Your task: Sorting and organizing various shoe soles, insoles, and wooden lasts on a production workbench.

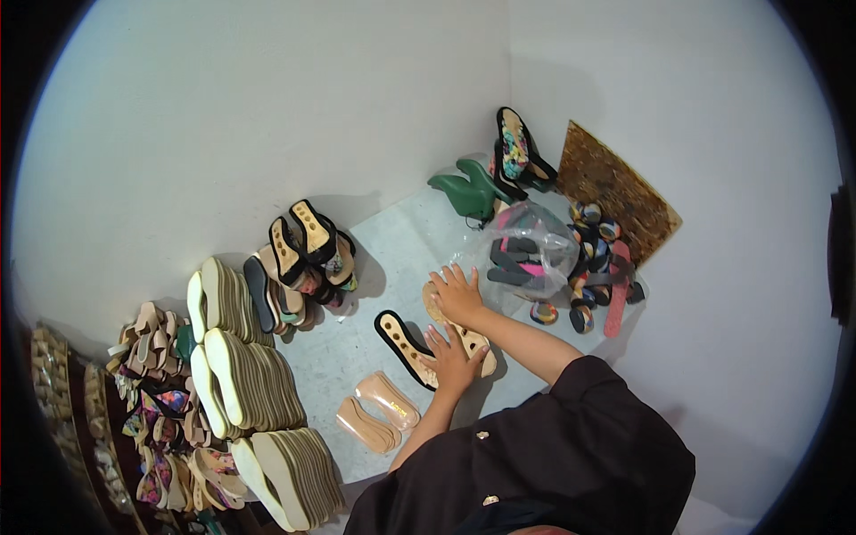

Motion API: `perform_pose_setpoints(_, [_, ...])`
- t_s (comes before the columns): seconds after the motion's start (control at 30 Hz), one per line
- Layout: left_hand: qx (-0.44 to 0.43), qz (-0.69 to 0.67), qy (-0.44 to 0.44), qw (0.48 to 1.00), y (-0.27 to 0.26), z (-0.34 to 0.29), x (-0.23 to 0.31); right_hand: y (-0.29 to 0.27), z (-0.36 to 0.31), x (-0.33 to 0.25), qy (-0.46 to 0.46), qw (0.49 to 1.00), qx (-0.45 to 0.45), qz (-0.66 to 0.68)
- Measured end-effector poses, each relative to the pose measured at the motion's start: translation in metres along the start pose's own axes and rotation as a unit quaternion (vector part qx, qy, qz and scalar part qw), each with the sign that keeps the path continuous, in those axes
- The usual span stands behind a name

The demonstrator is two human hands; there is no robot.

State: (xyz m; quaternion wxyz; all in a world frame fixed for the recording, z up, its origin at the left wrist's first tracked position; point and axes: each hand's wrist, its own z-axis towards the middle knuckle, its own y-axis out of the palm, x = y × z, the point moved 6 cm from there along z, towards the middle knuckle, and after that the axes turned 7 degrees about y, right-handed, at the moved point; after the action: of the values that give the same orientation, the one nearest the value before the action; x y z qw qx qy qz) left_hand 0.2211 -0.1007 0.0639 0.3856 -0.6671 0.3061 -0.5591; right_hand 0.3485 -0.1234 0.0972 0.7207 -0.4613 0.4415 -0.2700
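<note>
A tan sandal sole with dark oval studs [477, 343] lies on the pale table under my hands. Across its far end my right hand [457, 299] rests flat, fingers stretched apart. My left hand [452, 360] lies between that sole and a second studded sole with a black rim [403, 344], its fingers also spread and reaching over the black-rimmed one's edge. Neither hand grips anything that I can see. Nearer to me are a clear-wrapped tan insole [390, 399] and a small stack of tan insoles [364, 424].
Piled cream soles [254, 383] line the table's left side, with finished sandals [308, 250] behind. At the far right sit a green shoe form [468, 190], a clear plastic bag [539, 250], loose multicoloured straps [584, 294] and a brown board [615, 187] leaning on the wall.
</note>
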Motion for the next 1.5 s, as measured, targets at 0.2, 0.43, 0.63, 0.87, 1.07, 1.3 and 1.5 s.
perform_pose_setpoints(0.2, [-0.029,0.000,-0.054,0.998,0.004,0.025,-0.012,-0.077,0.039,0.029,0.006,0.999,0.048,0.017])
perform_pose_setpoints(0.43, [0.013,-0.030,-0.062,0.998,-0.009,0.034,-0.005,-0.151,0.151,0.208,0.192,0.975,0.113,-0.001])
perform_pose_setpoints(0.63, [0.226,-0.110,-0.071,0.965,-0.029,0.046,0.010,-0.129,0.208,0.304,0.269,0.959,0.077,0.035])
perform_pose_setpoints(0.87, [0.286,-0.086,-0.086,0.951,-0.043,0.063,0.031,-0.115,0.246,0.296,0.272,0.962,0.006,0.022])
perform_pose_setpoints(1.07, [0.301,-0.063,0.149,0.940,-0.090,0.172,0.098,-0.088,0.257,0.323,0.307,0.950,-0.006,0.057])
perform_pose_setpoints(1.3, [0.060,0.062,0.209,0.974,-0.004,0.340,0.146,-0.065,0.227,0.326,0.247,0.941,0.090,0.214])
perform_pose_setpoints(1.5, [-0.026,0.080,0.301,0.950,0.041,0.377,0.163,-0.068,0.201,0.344,0.235,0.932,0.098,0.258])
